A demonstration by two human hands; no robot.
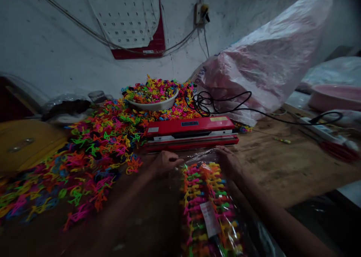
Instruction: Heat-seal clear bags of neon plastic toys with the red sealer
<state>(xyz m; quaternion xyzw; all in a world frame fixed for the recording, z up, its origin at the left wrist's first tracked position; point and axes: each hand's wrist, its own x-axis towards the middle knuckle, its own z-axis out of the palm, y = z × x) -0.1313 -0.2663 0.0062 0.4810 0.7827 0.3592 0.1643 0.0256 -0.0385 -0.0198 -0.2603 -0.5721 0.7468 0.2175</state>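
Note:
A clear plastic bag (197,157) full of small colourful plastic figures (194,197) lies before me, with a white paper label (210,218) inside or on it. My left hand (168,161) is closed on the left corner of the bag's mouth. On the right corner, my right hand (228,160) grips the film too. The bag's top edge is stretched between both hands, just in front of a red heat sealer (191,131). Its long jaws stand slightly apart.
Loose colourful figures (96,136) spread over the left and back of the table. A white bowl (158,105) heaped with them stands behind the sealer. A black cable (242,108) runs right towards a power strip (324,131). A large pinkish plastic sack (254,69) leans at the back right.

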